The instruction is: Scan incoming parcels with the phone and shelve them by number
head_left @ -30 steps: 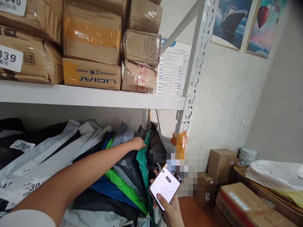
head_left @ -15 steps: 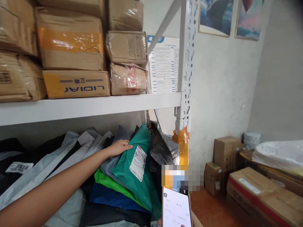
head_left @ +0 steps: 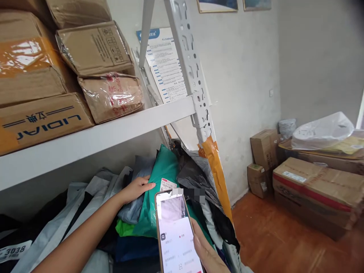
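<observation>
My left hand point(head_left: 138, 189) rests on the left edge of a green plastic parcel point(head_left: 162, 167), thumb on its front and other fingers partly hidden behind it. A white label point(head_left: 168, 184) shows on the parcel. Held in my right hand point(head_left: 206, 246) is a phone point(head_left: 176, 235) with a lit screen, in front of the parcel and covering the label's lower part. Grey and white bags point(head_left: 93, 197) lean to the left; a black bag point(head_left: 193, 172) lies to the right.
Taped cardboard boxes point(head_left: 93, 47) fill the upper shelf point(head_left: 113, 131). A perforated post point(head_left: 195, 72) with orange tape stands at the shelf's right end. More boxes point(head_left: 315, 182) sit on the reddish floor point(head_left: 267, 242) at right.
The phone has come up and left, now in front of the green parcel's label, and my right hand shows more. My view has shifted right and tilted. My left hand stays on the parcel.
</observation>
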### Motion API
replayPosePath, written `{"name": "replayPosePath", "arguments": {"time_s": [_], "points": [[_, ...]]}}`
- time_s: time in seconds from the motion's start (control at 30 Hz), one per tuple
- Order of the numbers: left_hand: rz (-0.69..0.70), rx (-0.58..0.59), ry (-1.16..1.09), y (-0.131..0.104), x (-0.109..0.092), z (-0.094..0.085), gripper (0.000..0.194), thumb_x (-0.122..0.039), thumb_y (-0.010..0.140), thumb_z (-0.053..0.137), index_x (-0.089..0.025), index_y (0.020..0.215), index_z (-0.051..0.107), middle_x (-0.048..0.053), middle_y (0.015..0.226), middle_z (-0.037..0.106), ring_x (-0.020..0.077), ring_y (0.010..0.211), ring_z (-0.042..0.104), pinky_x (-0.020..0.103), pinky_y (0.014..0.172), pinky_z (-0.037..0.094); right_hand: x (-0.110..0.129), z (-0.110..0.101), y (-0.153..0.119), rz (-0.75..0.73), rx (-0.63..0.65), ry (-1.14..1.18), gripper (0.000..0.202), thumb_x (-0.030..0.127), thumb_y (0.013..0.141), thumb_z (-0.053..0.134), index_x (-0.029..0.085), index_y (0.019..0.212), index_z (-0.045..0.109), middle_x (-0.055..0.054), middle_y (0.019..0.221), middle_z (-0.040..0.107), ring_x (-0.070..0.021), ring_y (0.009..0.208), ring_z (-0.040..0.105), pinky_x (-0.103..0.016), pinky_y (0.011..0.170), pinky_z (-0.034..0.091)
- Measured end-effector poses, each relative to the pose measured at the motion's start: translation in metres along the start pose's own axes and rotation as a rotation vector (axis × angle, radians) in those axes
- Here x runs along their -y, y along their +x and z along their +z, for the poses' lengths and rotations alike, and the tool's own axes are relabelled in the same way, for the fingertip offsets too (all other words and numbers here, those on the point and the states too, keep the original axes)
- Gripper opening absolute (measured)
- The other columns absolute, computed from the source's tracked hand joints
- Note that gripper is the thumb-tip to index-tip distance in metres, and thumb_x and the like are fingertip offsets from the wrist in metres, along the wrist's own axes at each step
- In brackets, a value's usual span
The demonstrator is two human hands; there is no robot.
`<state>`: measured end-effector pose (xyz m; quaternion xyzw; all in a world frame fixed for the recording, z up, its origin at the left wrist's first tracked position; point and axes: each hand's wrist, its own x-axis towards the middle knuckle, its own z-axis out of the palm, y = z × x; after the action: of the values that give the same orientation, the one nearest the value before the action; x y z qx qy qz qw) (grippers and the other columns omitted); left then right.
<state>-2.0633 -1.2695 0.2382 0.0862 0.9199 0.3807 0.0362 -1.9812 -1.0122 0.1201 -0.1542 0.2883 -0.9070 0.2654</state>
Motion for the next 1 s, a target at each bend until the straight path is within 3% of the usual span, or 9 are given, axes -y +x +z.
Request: {"name": "replayPosePath", "arguments": {"time_s": [0.2,0.43,0.63,0.77,1.0], "points": [[-0.040,-0.039,-0.007,-0.001,-0.004,0.004,0.059,-0.078,0.066,0.062,-0.020,0.062,0.071,0.006,0.111,0.069,0.0291,0.105,0.060,0.035,0.098,0.044,0.005,0.005,-0.004,0.108,-0.053,0.110,0.064,0.054,0.063,0.089,0.031,0.118,0.068,-0.001,0.125,0.070,-0.0210,0.114,0.065,-0.026,0.090,0.052],[-0.064,-0.053,-0.071,-0.002,-0.012,0.007,0.058,-0.077,0.060,0.067,-0.019,0.063,0.071,0.006,0.107,0.070,0.0284,0.102,0.061,0.035,0.096,0.045,0.005,0.007,-0.003,0.100,0.011,0.151,0.061,0.053,0.067,0.088,0.032,0.120,0.066,0.000,0.120,0.073,-0.0196,0.106,0.069,-0.026,0.085,0.052],[-0.075,-0.064,-0.048,-0.004,-0.018,0.009,0.059,-0.078,0.059,0.065,-0.019,0.067,0.072,0.007,0.107,0.070,0.0289,0.102,0.061,0.036,0.094,0.046,0.003,0.004,0.000,0.066,-0.035,0.125,0.061,0.055,0.064,0.088,0.032,0.116,0.067,0.000,0.121,0.072,-0.0199,0.106,0.067,-0.027,0.086,0.050],[-0.070,-0.066,-0.046,-0.004,-0.017,0.009,0.057,-0.075,0.061,0.065,-0.019,0.068,0.072,0.007,0.103,0.070,0.0283,0.101,0.061,0.036,0.094,0.046,0.003,0.003,0.001,0.086,0.016,0.115,0.063,0.056,0.067,0.086,0.032,0.121,0.064,-0.001,0.118,0.073,-0.0209,0.100,0.070,-0.028,0.082,0.052],[-0.055,-0.075,-0.060,-0.004,-0.014,0.009,0.052,-0.071,0.064,0.066,-0.019,0.065,0.071,0.006,0.092,0.069,0.0287,0.101,0.060,0.038,0.097,0.043,0.003,0.007,0.001,0.027,-0.007,0.149,0.057,0.053,0.068,0.087,0.031,0.115,0.066,0.001,0.115,0.074,-0.0163,0.098,0.071,-0.023,0.079,0.052]]}}
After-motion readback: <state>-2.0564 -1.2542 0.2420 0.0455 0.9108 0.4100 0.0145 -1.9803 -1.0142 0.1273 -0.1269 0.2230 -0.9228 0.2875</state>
